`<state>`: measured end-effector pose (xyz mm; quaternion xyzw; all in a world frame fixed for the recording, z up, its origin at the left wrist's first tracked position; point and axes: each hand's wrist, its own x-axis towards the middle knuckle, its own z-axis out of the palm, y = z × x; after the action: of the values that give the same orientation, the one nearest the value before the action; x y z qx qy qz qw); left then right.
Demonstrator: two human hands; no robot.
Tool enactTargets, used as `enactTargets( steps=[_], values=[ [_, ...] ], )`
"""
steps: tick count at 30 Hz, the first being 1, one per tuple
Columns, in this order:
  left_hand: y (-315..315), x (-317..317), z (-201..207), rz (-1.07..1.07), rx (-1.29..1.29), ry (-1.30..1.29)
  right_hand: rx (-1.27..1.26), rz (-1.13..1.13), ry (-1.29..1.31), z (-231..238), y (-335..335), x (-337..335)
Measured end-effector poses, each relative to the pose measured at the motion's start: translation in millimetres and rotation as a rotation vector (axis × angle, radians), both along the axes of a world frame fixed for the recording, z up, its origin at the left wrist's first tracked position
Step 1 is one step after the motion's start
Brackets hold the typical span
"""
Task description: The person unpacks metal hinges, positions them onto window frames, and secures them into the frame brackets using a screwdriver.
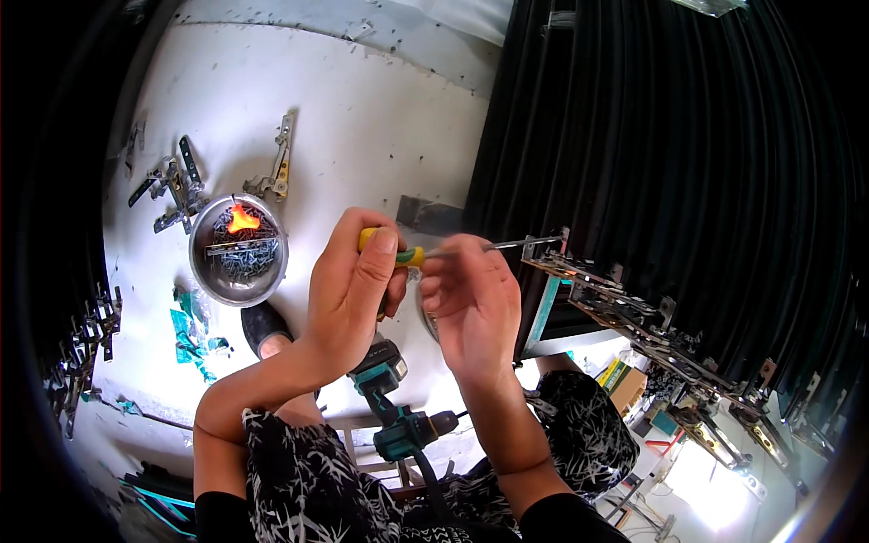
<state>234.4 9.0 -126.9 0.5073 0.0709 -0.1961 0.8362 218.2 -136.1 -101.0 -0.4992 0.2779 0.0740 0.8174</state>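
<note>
My left hand (348, 285) is closed round the yellow-and-green handle of a screwdriver (413, 257). Ahead of the handle, my right hand (478, 312) has its fingers curled at the metal shaft, slightly blurred. The shaft points right, and its tip reaches a small metal bracket (564, 239) on the end of a black profile; whether it sits in a screw cannot be made out. Several metal hinges (625, 303) line the ends of the stacked black profiles (634, 136) on the right. Below my hands, a teal cordless drill (403, 434) hangs near my lap.
A metal bowl (201, 276) of screws stands at the left, with an orange object (243, 219) and a metal strip in it. Loose hinges (172, 185) lie beyond it, and teal scraps (188, 330) nearer. More hinged profiles (86, 348) stand far left. A carton (627, 391) sits lower right.
</note>
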Motion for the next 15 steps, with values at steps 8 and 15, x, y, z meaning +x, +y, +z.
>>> enactTargets(
  steps=[8,15],
  values=[
    [-1.8,-3.0,0.5,-0.002,0.004,-0.003,0.003,0.011,0.03,-2.9,-3.5,-1.0],
    [-2.5,-5.2,-2.7,0.013,-0.019,0.02,-0.031,0.023,0.027,-3.0,-3.9,-1.1]
  ],
)
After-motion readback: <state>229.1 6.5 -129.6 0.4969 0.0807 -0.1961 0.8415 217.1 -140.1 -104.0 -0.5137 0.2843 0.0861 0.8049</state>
